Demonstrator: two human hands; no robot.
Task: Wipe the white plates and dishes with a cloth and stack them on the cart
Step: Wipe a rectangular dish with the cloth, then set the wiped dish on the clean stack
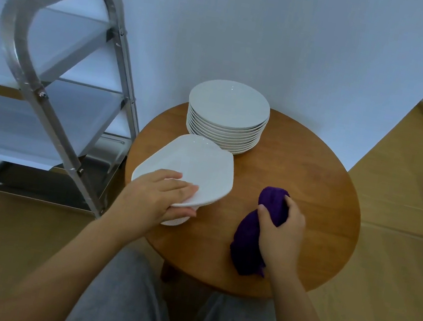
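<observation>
The left hand (158, 196) gripped the near rim of a white oblong ceramic dish (189, 165), thumb on top and fingers curled beneath, holding it tilted over the left edge of the round wooden counter (311, 195). The right hand (281, 228) clutched a bunched purple cloth (250, 240) resting on the counter. A stack of round white plates (227, 118) stood behind the dish, and a steel cart (47, 91) stood to the left.

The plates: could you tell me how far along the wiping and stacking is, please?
Done: no dishes show on the visible cart shelves. In hand: the left hand grips a white oblong dish by its rim, lifted and tilted, while the right hand holds the purple cloth on the round table. Left: the plate stack waits there.
</observation>
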